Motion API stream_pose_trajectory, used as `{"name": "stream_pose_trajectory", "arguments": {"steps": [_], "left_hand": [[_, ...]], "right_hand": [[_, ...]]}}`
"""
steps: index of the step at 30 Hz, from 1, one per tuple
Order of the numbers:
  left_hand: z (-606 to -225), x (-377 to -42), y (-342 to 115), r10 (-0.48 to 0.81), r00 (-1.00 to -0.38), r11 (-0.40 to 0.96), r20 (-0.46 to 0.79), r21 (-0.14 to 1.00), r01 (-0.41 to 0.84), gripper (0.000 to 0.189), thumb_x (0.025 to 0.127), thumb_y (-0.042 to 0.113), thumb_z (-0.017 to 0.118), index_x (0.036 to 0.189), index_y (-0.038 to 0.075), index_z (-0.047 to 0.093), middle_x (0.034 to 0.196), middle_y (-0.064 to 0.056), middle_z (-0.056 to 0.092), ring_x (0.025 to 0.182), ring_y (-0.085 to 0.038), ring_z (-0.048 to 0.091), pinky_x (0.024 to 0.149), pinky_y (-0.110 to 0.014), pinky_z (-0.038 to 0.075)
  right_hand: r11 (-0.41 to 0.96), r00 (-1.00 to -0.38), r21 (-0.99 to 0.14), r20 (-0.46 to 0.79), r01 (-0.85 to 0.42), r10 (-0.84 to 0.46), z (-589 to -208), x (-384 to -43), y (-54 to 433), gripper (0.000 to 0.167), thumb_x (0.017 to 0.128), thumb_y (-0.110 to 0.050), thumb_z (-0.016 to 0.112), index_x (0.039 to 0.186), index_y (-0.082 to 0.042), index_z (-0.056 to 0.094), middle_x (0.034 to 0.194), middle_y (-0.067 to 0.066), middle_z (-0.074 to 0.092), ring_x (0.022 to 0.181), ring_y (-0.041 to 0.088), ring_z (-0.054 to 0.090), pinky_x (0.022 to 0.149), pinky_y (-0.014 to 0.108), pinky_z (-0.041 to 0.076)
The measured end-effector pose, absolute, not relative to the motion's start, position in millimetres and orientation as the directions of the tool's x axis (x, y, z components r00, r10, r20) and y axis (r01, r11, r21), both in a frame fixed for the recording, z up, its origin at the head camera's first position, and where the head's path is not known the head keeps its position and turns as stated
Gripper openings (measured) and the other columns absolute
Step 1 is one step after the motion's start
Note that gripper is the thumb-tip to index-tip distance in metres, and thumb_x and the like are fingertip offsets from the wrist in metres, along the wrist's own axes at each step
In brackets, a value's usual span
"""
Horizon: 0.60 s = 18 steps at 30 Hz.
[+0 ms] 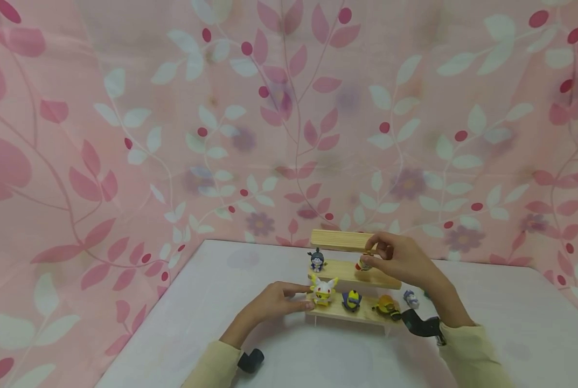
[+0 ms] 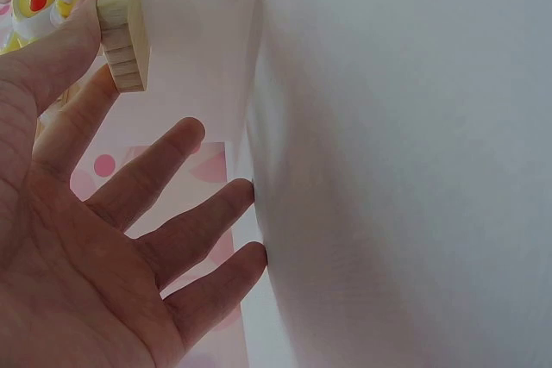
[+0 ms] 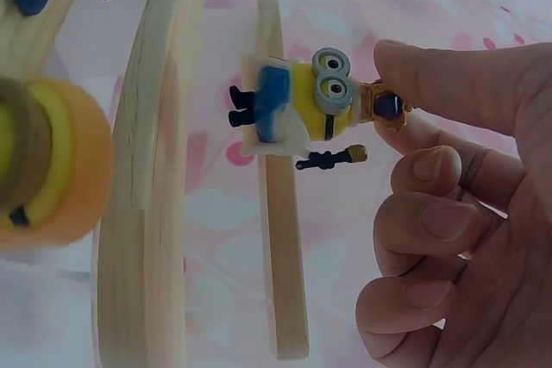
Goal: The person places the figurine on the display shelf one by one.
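Observation:
My right hand (image 1: 405, 261) pinches a minion figurine (image 3: 302, 101) by its gold crown, between thumb and forefinger. This figurine has a blue and white outfit and a small black and gold staff, and is held over the middle tier (image 1: 337, 271) of a stepped wooden display shelf. At the shelf's left end, my left hand (image 1: 274, 300) grips the lower tier (image 2: 125, 32) with thumb and forefinger, its other fingers spread. On that tier stand a white and yellow big-eared figurine (image 1: 322, 295), a minion in blue (image 1: 351, 300) and an orange and yellow figurine (image 1: 387, 307).
A dark-haired figurine (image 1: 317, 261) stands at the left of the middle tier. The top tier (image 1: 337, 238) rises behind. Right of the shelf, a white and purple figurine (image 1: 411, 298) is on the white table (image 1: 250, 264). A pink floral cloth (image 1: 289, 134) hangs behind.

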<state>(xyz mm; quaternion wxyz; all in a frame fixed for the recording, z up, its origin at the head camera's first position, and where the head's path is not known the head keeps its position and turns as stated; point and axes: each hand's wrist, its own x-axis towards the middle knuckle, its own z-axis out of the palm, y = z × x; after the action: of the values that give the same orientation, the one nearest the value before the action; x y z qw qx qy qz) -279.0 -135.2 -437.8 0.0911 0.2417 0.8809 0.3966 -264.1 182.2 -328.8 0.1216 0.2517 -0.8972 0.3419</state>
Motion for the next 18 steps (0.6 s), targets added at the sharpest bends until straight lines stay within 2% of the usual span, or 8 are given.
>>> {"name": "stream_pose_trajectory", "arguments": {"steps": [11,18], "left_hand": [[-437.2,-277.5,-134.2,0.496,-0.868,0.569,0.040,0.739,0.359,0.047,0.085,0.051,0.074,0.124,0.024,0.071,0.127,0.000,0.066,0.119,-0.032,0.059,0.097,-0.052,0.047],[-436.2,-277.2,-134.1,0.494,-0.869,0.572,0.035,0.740,0.355,0.048,0.085,0.051,0.074,0.124,0.024,0.071,0.127,0.000,0.066,0.120,-0.033,0.059,0.097,-0.053,0.047]], "right_hand": [[0.619,-0.841,-0.569,0.387,-0.541,-0.379,-334.6,-271.0,167.9,0.021,0.085,-0.019,0.080,0.097,-0.012,0.065,0.071,-0.002,0.047,0.057,0.013,0.046,0.049,0.024,0.037],[0.641,-0.837,-0.540,0.393,-0.546,-0.382,-337.3,-275.7,159.7,0.019,0.085,-0.020,0.080,0.095,-0.012,0.065,0.070,-0.003,0.047,0.058,0.012,0.045,0.051,0.025,0.038]]}}
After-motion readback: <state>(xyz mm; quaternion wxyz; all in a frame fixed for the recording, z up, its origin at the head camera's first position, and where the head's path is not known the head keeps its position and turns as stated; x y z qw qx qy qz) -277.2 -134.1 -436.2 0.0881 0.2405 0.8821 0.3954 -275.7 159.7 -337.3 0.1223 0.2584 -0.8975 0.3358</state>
